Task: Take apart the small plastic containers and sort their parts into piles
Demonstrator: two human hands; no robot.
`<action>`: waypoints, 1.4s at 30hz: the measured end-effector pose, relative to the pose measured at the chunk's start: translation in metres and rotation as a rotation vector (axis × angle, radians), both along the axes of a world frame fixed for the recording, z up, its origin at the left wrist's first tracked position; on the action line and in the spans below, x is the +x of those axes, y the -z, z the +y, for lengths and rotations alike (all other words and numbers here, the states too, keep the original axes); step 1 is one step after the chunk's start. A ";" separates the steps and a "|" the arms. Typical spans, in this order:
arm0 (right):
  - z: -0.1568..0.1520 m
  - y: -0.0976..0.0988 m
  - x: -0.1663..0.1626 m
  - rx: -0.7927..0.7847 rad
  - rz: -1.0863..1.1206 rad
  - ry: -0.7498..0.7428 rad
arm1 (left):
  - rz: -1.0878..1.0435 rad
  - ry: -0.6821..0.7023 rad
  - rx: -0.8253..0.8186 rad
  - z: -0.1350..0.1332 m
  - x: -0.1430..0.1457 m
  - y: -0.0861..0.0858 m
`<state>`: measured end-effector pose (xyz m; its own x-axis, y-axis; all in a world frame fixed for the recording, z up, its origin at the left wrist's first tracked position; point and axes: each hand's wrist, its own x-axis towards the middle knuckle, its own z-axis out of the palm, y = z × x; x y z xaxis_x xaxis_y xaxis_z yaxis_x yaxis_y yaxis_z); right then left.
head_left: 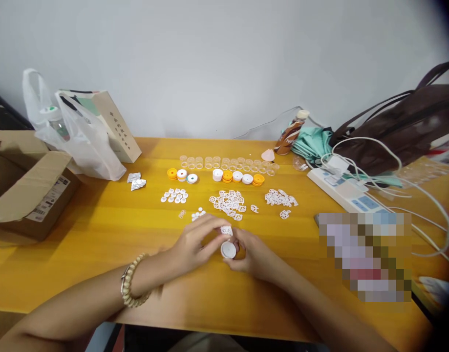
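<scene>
Near the table's front, my left hand (205,240) pinches a small white openwork plastic piece (226,230) between thumb and fingers. Just below it, my right hand (251,252) grips a round white plastic cap (228,250), its round face turned toward me. The two parts are close together; whether they touch I cannot tell. Beyond my hands lie a heap of white openwork pieces (227,203) and a cluster of small white round caps (175,195). A few more small white caps (198,214) sit right by my left hand.
Orange and white round lids (227,176) form a row, with clear plastic cups (226,164) behind. Another pile of white pieces (281,197) lies right. A cardboard box (30,195) and plastic bag (88,142) stand left; a bottle (292,133), power strip (345,190) and brown bag (400,129) right.
</scene>
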<state>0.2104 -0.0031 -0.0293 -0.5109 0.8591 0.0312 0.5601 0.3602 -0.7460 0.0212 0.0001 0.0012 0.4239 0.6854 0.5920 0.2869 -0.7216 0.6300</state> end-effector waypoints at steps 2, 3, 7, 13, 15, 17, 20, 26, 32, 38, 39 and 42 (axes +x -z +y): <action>0.001 -0.003 0.001 -0.021 -0.003 -0.010 | -0.041 0.025 -0.163 0.001 0.002 0.002; 0.001 -0.004 0.001 -0.036 0.001 -0.014 | -0.074 0.031 -0.249 0.001 0.003 0.003; 0.004 -0.011 0.003 -0.119 0.035 -0.014 | -0.218 0.010 -0.439 0.005 0.004 0.008; 0.005 -0.023 0.007 -0.222 0.186 0.088 | -0.177 -0.024 -0.408 0.011 -0.001 0.015; 0.005 -0.026 0.006 -0.188 0.305 0.137 | -0.153 0.007 -0.404 0.012 -0.001 0.015; 0.003 -0.026 0.003 -0.147 0.402 0.149 | -0.126 0.028 -0.390 0.011 -0.001 0.015; 0.001 -0.024 -0.001 -0.139 0.463 0.136 | -0.056 0.014 -0.301 0.011 -0.002 0.013; -0.002 -0.020 -0.004 -0.175 0.491 0.147 | 0.076 -0.006 -0.077 0.013 -0.004 0.012; 0.001 -0.023 -0.002 -0.269 0.554 0.153 | 0.162 0.019 0.104 0.015 -0.005 0.014; 0.002 -0.021 -0.004 -0.219 0.480 0.191 | 0.358 0.002 0.174 0.013 -0.007 0.016; 0.001 -0.020 -0.005 -0.191 0.457 0.191 | 0.381 -0.005 0.194 0.012 -0.008 0.016; -0.001 -0.019 -0.006 -0.101 0.405 0.214 | 0.423 -0.029 0.250 0.011 -0.008 0.016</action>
<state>0.2039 -0.0037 -0.0107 -0.2856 0.9528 0.1027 0.2706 0.1830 -0.9451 0.0137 0.0114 -0.0150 0.6457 0.5593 0.5198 0.5023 -0.8239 0.2625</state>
